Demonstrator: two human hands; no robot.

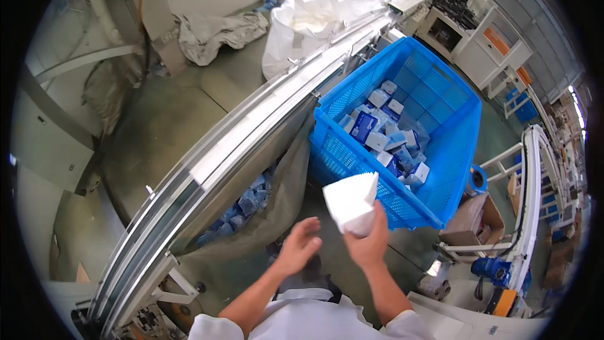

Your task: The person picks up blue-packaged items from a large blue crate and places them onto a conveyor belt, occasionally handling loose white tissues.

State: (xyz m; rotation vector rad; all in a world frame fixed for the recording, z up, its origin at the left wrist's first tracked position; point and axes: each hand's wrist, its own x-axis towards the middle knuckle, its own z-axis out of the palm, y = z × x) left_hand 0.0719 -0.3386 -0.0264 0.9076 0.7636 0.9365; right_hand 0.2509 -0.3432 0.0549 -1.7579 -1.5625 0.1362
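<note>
In my right hand [368, 239] is a white stack of folded tissues [351, 203], gripped at its lower right side and tilted in front of me. My left hand [297, 249] is a little to the left of the stack, apart from it, with fingers partly bent and nothing in them. Just beyond the stack stands a large blue plastic crate [462, 170] with perforated walls. Inside it lies a loose heap of blue-and-white tissue packs [379, 119].
A conveyor [217, 164] curves from lower left to the upper middle. Under it hangs a cloth sack [289, 189] holding several blue packs [250, 201]. A white bulk bag [283, 38] stands behind. At right are a cardboard box [462, 223] and a white machine frame [531, 182].
</note>
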